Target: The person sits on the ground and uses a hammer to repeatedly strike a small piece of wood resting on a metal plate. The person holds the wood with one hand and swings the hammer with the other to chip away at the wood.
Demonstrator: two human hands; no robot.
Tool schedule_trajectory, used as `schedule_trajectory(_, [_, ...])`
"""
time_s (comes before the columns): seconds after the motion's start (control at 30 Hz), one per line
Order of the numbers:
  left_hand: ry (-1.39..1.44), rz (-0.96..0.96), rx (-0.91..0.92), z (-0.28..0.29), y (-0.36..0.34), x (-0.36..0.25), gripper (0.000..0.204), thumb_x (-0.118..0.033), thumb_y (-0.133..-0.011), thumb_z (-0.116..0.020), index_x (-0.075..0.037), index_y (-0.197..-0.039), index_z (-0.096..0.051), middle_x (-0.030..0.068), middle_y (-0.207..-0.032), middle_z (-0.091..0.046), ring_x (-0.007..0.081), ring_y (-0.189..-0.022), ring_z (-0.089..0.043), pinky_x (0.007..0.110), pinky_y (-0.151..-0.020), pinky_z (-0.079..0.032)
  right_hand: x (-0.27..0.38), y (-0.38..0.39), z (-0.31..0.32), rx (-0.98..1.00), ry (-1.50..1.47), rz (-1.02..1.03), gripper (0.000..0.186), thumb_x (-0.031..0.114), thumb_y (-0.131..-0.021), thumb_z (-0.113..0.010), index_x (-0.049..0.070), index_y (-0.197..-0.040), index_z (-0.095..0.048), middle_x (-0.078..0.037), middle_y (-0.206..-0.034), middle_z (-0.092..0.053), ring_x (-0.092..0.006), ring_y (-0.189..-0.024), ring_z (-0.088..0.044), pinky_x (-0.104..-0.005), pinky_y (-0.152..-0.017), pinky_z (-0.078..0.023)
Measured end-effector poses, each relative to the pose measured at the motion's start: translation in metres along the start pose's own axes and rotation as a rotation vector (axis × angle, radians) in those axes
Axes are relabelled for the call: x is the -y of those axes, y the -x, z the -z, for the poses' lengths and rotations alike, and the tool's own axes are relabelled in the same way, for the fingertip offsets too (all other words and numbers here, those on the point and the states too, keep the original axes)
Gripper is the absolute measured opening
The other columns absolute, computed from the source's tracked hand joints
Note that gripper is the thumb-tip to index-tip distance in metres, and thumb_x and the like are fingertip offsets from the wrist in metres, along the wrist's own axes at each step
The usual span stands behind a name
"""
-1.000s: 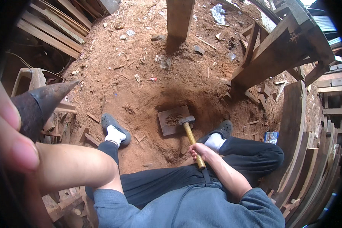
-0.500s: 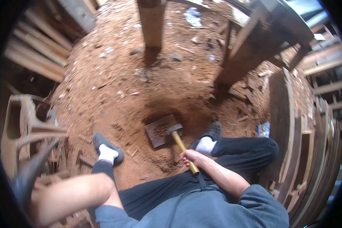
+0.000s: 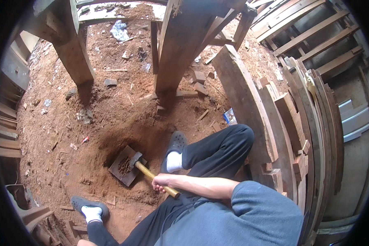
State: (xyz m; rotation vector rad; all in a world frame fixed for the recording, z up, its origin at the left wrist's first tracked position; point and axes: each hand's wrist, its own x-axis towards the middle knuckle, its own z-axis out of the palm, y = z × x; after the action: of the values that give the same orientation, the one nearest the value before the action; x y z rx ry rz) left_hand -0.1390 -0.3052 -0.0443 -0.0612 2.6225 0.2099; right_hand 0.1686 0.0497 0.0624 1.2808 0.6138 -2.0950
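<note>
Head view: the right hand (image 3: pixel 162 182) grasps a hammer (image 3: pixel 145 170) by the lower handle, its head apparently resting on a square block (image 3: pixel 127 178), probably sparing the wrist its weight. That block lies on sawdust-covered ground (image 3: pixel 65 172) between the grey shoes (image 3: pixel 177 141), likely for easy reach. The left hand is unseen; its state cannot be told.

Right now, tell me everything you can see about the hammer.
The hammer has a grey, metal-looking head and a straight yellowish handle. It is held slantwise, head toward the picture's upper left, over a square brown slab; whether they touch is unclear. The right hand's grip closes around the handle, whose butt end shows beyond it.
</note>
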Motion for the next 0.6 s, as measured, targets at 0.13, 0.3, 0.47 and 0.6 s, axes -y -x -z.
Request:
schedule_trajectory(0.13, [-0.132,-0.039,0.121,0.009,0.001,-0.002,0.054,-0.01,-0.079,-0.057,-0.003,-0.128,-0.034,0.0151,-0.131,-0.047,0.0219,-0.116,-0.049,0.034,-0.098,-0.039,-0.002,-0.005,0.002,0.01,0.019,0.006,0.017,0.005,-0.072,-0.054,0.01,-0.059,-0.045,0.005,-0.049,-0.042,-0.0062,-0.038,-0.04,-0.0259,-0.036,-0.037])
schedule_trajectory(0.3, [-0.207,-0.038,0.236,0.022,0.003,-0.002,0.057,-0.031,-0.084,-0.05,-0.007,-0.134,-0.036,0.0114,-0.134,-0.043,0.0265,-0.119,-0.046,0.04,-0.099,-0.033,-0.003,-0.009,0.001,-0.001,0.069,-0.016,0.016,0.008,-0.073,-0.054,0.013,-0.061,-0.045,0.006,-0.049,-0.041,-0.0049,-0.038,-0.041,-0.0254,-0.036,-0.038])
schedule_trajectory(0.47, [-0.597,-0.334,0.257,0.049,0.006,-0.027,0.051,-0.022,-0.079,-0.062,-0.006,-0.125,-0.046,0.0164,-0.111,-0.06,0.036,-0.097,-0.06,0.051,-0.081,-0.044,0.001,-0.002,-0.001,0.035,-0.026,-0.027,0.017,0.006,-0.075,-0.054,0.012,-0.062,-0.044,0.006,-0.05,-0.041,-0.0044,-0.039,-0.041,-0.0237,-0.034,-0.036])
schedule_trajectory(0.6, [-0.219,-0.39,0.155,0.113,0.048,-0.097,0.043,-0.019,-0.078,-0.063,-0.006,-0.116,-0.047,0.0138,-0.102,-0.059,0.0305,-0.087,-0.057,0.045,-0.074,-0.043,0.004,0.003,-0.002,0.12,-0.125,-0.074,0.022,0.005,-0.077,-0.054,0.012,-0.062,-0.04,0.006,-0.049,-0.039,-0.004,-0.038,-0.038,-0.0209,-0.034,-0.035])
